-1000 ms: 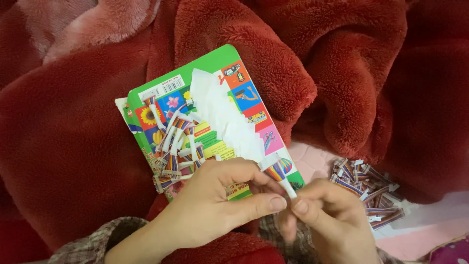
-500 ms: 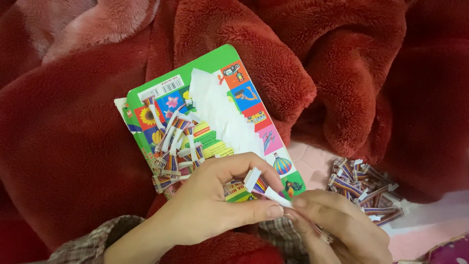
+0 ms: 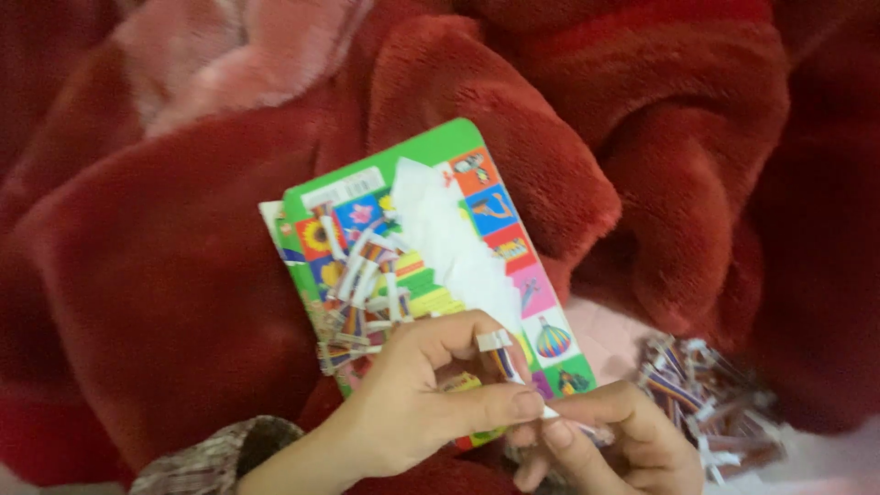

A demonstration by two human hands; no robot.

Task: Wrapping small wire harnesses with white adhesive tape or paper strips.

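On book point(image 3: 403, 174): done strips point(image 3: 357, 293) piled. Left hand point(image 3: 431, 403) and right hand point(image 3: 596, 440) both pinching one strip point(image 3: 500, 353), mid-fold. Big pile point(image 3: 706, 403) beside, untouched.

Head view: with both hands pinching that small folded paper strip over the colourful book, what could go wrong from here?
1. The paper strip is held only at fingertips of the left hand and right hand; it could slip or tear.
2. The loose pile of strips lies on the tilted book, so it may slide into the red blanket.
3. A second heap sits close to the right hand and could be scattered.
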